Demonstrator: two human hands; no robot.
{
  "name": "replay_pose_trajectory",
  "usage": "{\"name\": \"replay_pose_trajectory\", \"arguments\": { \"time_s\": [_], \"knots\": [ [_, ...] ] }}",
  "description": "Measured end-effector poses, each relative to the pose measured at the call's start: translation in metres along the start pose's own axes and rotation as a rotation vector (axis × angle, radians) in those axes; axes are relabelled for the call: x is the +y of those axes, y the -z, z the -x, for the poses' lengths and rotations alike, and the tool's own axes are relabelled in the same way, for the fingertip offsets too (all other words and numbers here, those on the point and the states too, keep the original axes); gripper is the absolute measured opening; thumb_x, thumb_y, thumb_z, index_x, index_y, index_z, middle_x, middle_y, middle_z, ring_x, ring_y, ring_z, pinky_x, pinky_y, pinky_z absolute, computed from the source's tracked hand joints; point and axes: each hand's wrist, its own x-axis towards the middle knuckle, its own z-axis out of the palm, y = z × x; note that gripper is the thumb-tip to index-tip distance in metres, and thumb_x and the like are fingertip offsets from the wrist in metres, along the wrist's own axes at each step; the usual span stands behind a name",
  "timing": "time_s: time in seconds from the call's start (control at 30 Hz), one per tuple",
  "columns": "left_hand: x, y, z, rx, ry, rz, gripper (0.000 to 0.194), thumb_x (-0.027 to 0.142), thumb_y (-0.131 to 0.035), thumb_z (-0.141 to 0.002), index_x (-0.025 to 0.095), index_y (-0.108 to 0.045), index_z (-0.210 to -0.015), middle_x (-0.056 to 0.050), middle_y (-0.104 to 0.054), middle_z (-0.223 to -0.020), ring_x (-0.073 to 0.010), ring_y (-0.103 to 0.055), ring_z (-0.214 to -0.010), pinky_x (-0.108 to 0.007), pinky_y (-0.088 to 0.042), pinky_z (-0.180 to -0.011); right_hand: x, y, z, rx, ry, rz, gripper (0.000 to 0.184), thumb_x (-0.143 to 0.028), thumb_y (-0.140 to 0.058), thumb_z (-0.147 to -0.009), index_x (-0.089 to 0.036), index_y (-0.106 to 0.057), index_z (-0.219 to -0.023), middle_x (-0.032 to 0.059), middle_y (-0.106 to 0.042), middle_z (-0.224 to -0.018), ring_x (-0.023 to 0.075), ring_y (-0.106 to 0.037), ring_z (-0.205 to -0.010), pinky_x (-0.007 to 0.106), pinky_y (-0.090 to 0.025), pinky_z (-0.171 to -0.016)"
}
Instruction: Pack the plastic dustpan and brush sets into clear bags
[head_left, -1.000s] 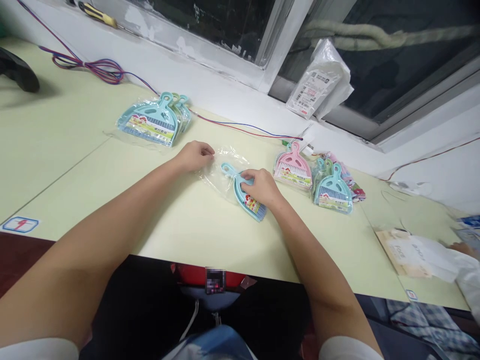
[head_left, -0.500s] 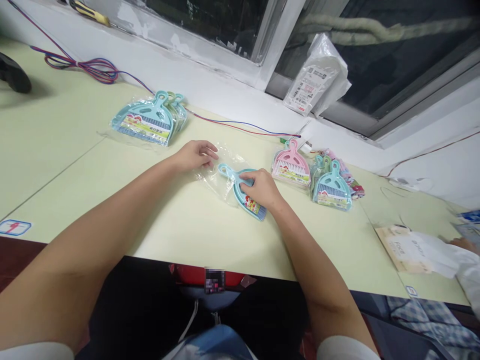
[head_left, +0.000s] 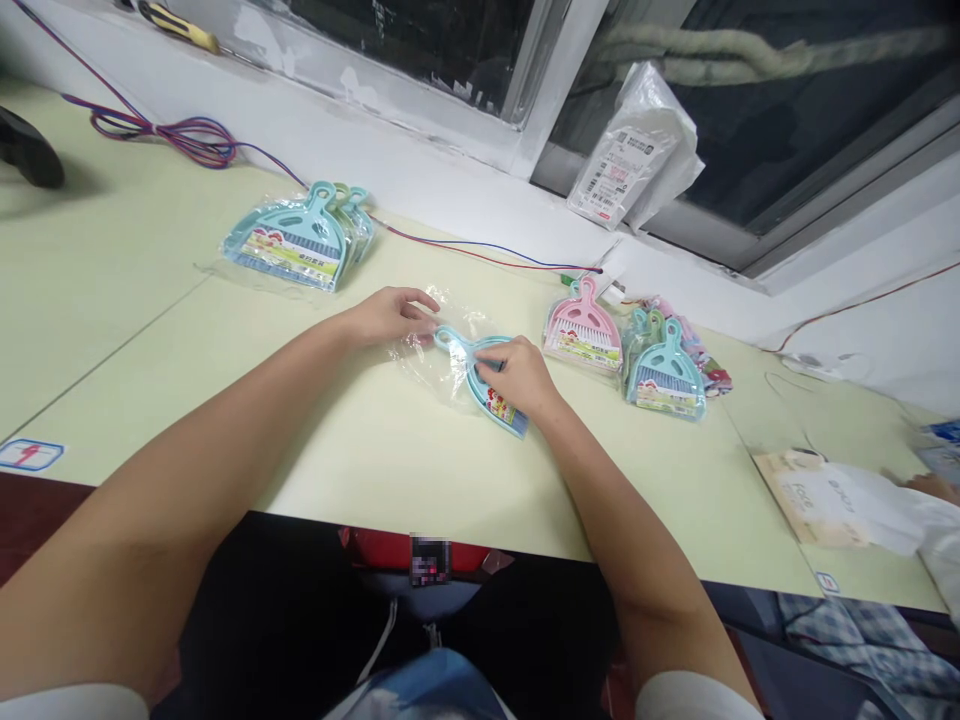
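Note:
A light blue dustpan (head_left: 454,339) with a small brush nested in it lies on the table, its handle pointing to the upper left. My right hand (head_left: 519,377) grips it over the upper pan, thumb on top, partly covering the printed label. A clear plastic bag (head_left: 420,372) spreads around the handle end; I cannot tell how much of the dustpan is inside it. My left hand (head_left: 390,316) rests at the bag's left part, fingers bent and apart, the fingertips close to the handle loop. Nothing is plainly gripped in it.
Bagged dustpan sets stand at the back left (head_left: 289,240), with a pink set (head_left: 583,325) and a blue set (head_left: 666,370) on the right. Red and blue wires (head_left: 487,258) run along the wall. A paper packet (head_left: 810,500) lies far right, near another person's hand.
My left fingers spread, then moved slightly down and right toward the handle loop. The dustpan has shifted slightly to the left under my right hand, which keeps its hold.

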Motion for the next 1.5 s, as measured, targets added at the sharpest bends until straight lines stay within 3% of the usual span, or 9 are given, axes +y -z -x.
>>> {"name": "replay_pose_trajectory", "arguments": {
  "time_s": [0.13, 0.33, 0.4, 0.5, 0.6, 0.73, 1.17, 1.37, 1.5],
  "knots": [
    [0.009, -0.008, 0.003, 0.02, 0.057, -0.065, 0.055, 0.042, -0.095, -0.067, 0.021, -0.072, -0.112, -0.007, -0.079, -0.081, -0.0233, -0.076, -0.075, -0.037, -0.058, -0.078, -0.003, -0.001, 0.0, 0.016, -0.017, -0.007, 0.025, -0.025, -0.066, -0.092, -0.029, -0.084, -0.109, -0.0011, -0.081, -0.116, 0.025, -0.065, -0.113, 0.037, -0.047, -0.106],
    [0.018, -0.016, 0.007, 0.08, 0.098, -0.06, 0.052, 0.034, -0.095, -0.063, 0.02, -0.07, -0.106, -0.005, -0.077, -0.08, -0.0209, -0.072, -0.07, -0.036, -0.056, -0.074, -0.003, 0.001, 0.0, 0.061, -0.036, -0.035, 0.019, -0.027, -0.064, -0.091, -0.025, -0.08, -0.101, 0.0031, -0.08, -0.105, 0.0247, -0.067, -0.107, 0.036, -0.049, -0.1],
    [0.017, -0.017, 0.006, 0.094, 0.1, -0.064, 0.05, 0.033, -0.095, -0.063, 0.021, -0.07, -0.105, -0.005, -0.077, -0.08, -0.0207, -0.072, -0.069, -0.036, -0.056, -0.073, -0.004, 0.002, -0.001, 0.112, -0.087, -0.113, 0.016, -0.03, -0.061, -0.091, -0.023, -0.074, -0.1, 0.0033, -0.079, -0.1, 0.0221, -0.069, -0.097, 0.035, -0.051, -0.094],
    [0.016, -0.018, 0.005, 0.097, 0.103, -0.055, 0.049, 0.032, -0.094, -0.063, 0.021, -0.069, -0.103, -0.005, -0.077, -0.08, -0.0205, -0.072, -0.069, -0.036, -0.055, -0.072, -0.007, 0.0, -0.003, 0.14, -0.192, -0.299, 0.025, -0.038, -0.062, -0.091, -0.025, -0.064, -0.112, -0.0003, -0.08, -0.095, 0.0185, -0.07, -0.082, 0.032, -0.054, -0.085],
    [0.014, -0.019, 0.004, 0.077, 0.096, -0.032, 0.051, 0.032, -0.095, -0.061, 0.022, -0.067, -0.103, -0.006, -0.078, -0.08, -0.0214, -0.072, -0.068, -0.036, -0.054, -0.07, -0.009, -0.004, -0.006, 0.118, -0.254, -0.39, 0.027, -0.04, -0.063, -0.09, -0.025, -0.064, -0.113, -0.0006, -0.08, -0.092, 0.0177, -0.07, -0.079, 0.03, -0.054, -0.08],
    [0.012, -0.016, 0.004, 0.075, 0.078, -0.029, 0.054, 0.033, -0.095, -0.061, 0.022, -0.062, -0.102, -0.006, -0.079, -0.08, -0.022, -0.073, -0.068, -0.034, -0.054, -0.068, -0.004, -0.005, -0.007, 0.13, -0.263, -0.348, 0.019, -0.034, -0.064, -0.086, -0.022, -0.074, -0.098, 0.0021, -0.079, -0.089, 0.0182, -0.072, -0.08, 0.03, -0.054, -0.078],
    [0.006, 0.009, -0.001, 0.182, 0.024, -0.03, 0.051, 0.023, -0.092, -0.064, 0.024, -0.056, -0.1, -0.006, -0.08, -0.079, -0.0191, -0.073, -0.068, -0.027, -0.052, -0.066, 0.01, 0.007, -0.003, 0.189, -0.247, -0.368, 0.013, -0.025, -0.07, -0.078, -0.023, -0.079, -0.086, 0.0007, -0.077, -0.08, 0.0201, -0.07, -0.074, 0.034, -0.053, -0.075],
    [0.007, 0.012, 0.0, 0.17, 0.012, 0.024, 0.052, 0.023, -0.094, -0.063, 0.023, -0.056, -0.099, -0.007, -0.08, -0.081, -0.02, -0.074, -0.067, -0.027, -0.052, -0.064, 0.009, 0.009, -0.004, 0.211, -0.187, -0.361, 0.018, -0.035, -0.069, -0.084, -0.022, -0.08, -0.089, 0.0014, -0.075, -0.081, 0.0199, -0.067, -0.075, 0.034, -0.05, -0.077],
    [0.009, 0.01, 0.001, 0.148, 0.036, 0.068, 0.056, 0.022, -0.095, -0.061, 0.024, -0.054, -0.098, -0.009, -0.081, -0.083, -0.0219, -0.074, -0.066, -0.029, -0.052, -0.062, 0.025, 0.02, -0.008, 0.349, -0.225, -0.288, 0.027, -0.044, -0.064, -0.09, -0.022, -0.079, -0.097, 0.003, -0.074, -0.084, 0.0201, -0.063, -0.071, 0.036, -0.049, -0.075]
  ]
}}
